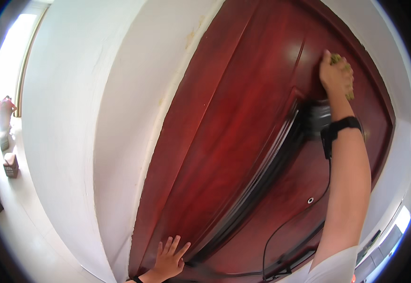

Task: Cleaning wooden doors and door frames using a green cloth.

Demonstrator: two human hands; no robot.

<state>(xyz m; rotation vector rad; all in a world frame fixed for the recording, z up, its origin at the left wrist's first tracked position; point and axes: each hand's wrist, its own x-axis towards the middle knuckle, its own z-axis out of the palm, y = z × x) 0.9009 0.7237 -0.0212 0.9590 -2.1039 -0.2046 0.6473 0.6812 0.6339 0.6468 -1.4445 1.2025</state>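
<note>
A glossy dark-red door point(205, 134) with a wood-like finish stands before me. My right hand point(337, 76) holds a yellow-green cloth point(349, 83) against its upper right part. A black strap with a cable circles the right forearm. Just below that hand is a dark, shiny fitting point(318, 118), partly hidden by the arm and blurred. My left hand point(170, 260) rests with fingers spread on the door's lower left part and holds nothing. A long black strip point(255, 187) curves across the door between the hands. A small round peephole point(310, 200) lies left of the right forearm.
White walls point(120, 106) border the door, with a rough, stained edge on the left. At the far left, a box with tissue point(11, 166) and a red-and-white object point(5, 109) stand near a bright window. A black cable point(267, 244) hangs across the door's lower part.
</note>
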